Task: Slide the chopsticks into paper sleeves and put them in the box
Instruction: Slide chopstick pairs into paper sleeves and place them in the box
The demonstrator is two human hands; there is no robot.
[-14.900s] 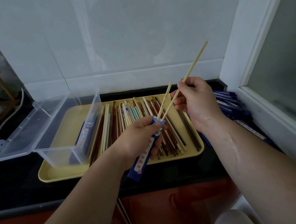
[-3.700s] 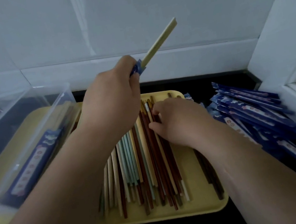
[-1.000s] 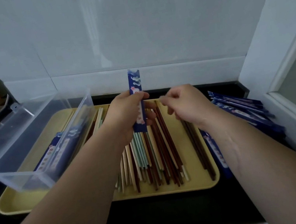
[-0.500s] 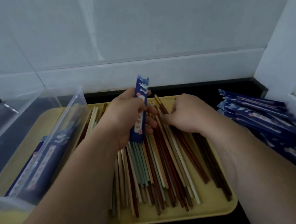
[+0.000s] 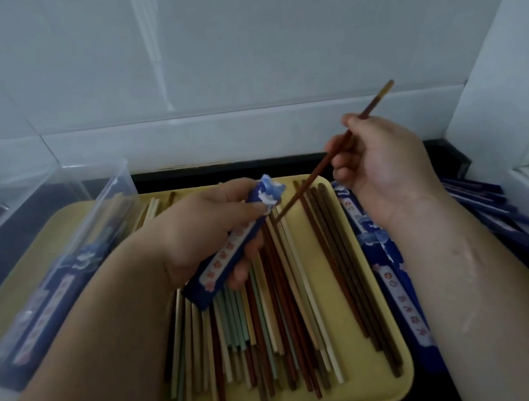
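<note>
My left hand (image 5: 202,234) grips a blue paper sleeve (image 5: 230,254) above the yellow tray (image 5: 366,392), the sleeve's open mouth pointing up and right. My right hand (image 5: 378,165) pinches reddish-brown chopsticks (image 5: 314,175) raised off the tray, their lower tips just right of the sleeve's mouth. Whether it is one stick or a pair I cannot tell. Several loose chopsticks (image 5: 275,320) of mixed colours lie along the tray. The clear plastic box (image 5: 56,254) stands on the tray's left part, with sleeved chopsticks (image 5: 47,304) inside.
A pile of empty blue sleeves (image 5: 394,287) lies on the dark counter right of the tray, partly behind my right forearm. A white tiled wall (image 5: 232,49) rises behind, and a white window frame (image 5: 516,91) stands at the right.
My right hand has lifted reddish-brown chopsticks off the tray and brought their tips to the sleeve's mouth. My left hand has tilted the sleeve over to the right.
</note>
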